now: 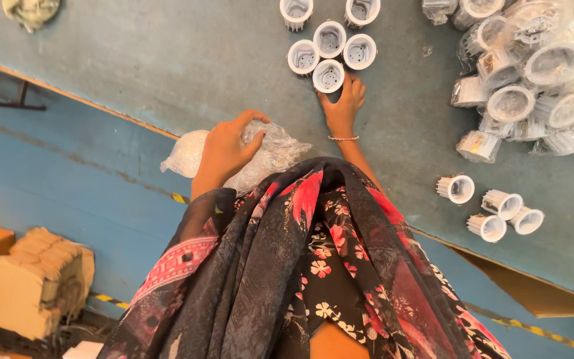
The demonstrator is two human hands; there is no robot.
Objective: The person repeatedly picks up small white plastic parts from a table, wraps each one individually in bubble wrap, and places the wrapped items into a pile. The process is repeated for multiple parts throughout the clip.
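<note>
Head view: right hand (344, 100) rests on the grey desk (200, 60), fingers (357, 85) curled against a white ribbed cup (328, 76) at the near edge of a cluster of six. Left hand (228, 147) presses spread fingers onto a crumpled clear plastic bag (187, 153) at the desk edge. Wrapped cups (533, 73) are piled well apart, right.

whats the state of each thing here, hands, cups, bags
left hand: fingers spread, pressing on the crumpled plastic bag
right hand: fingers at one white cup, whether gripped cannot be told
cluster of white cups: unwrapped, open ends facing the camera
wrapped cups: in clear plastic, heaped
four loose cups: unwrapped, lying tilted
table: grey-blue, worn
</note>
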